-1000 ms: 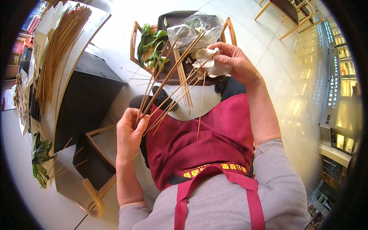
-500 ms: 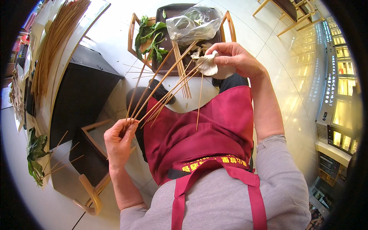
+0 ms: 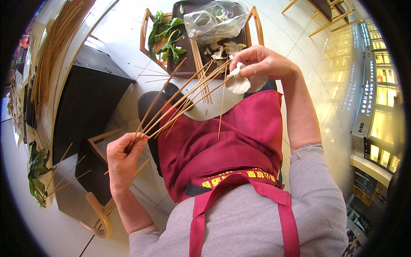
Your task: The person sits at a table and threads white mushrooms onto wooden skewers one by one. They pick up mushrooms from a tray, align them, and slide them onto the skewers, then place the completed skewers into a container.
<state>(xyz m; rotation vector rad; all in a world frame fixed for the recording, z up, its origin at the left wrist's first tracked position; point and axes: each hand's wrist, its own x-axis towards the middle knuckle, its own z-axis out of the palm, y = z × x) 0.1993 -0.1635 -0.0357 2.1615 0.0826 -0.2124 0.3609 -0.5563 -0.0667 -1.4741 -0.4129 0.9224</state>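
Dark brown tray beyond the person's knees, between wooden side frames. On it: a crumpled clear plastic bag, loose mushroom pieces at the near edge, and a bundle of sticks jutting over that edge. Leafy greens lie at its left side.

Left hand closed on the lower ends of several thin wooden skewers, which fan up and to the right. Right hand narrow, thumb and fingers pinching a pale mushroom just off the tray's near right corner. Skewer tips meet it; cannot tell how many pierce it. Both above a dark red apron.

Room: pale tiled floor, glossy at right. Long white-edged surface at left with a large heap of sticks; black box-like unit below. Dark-leaved greens hang nearer. Wooden chair upper right; lit yellow shelving along the right rim.
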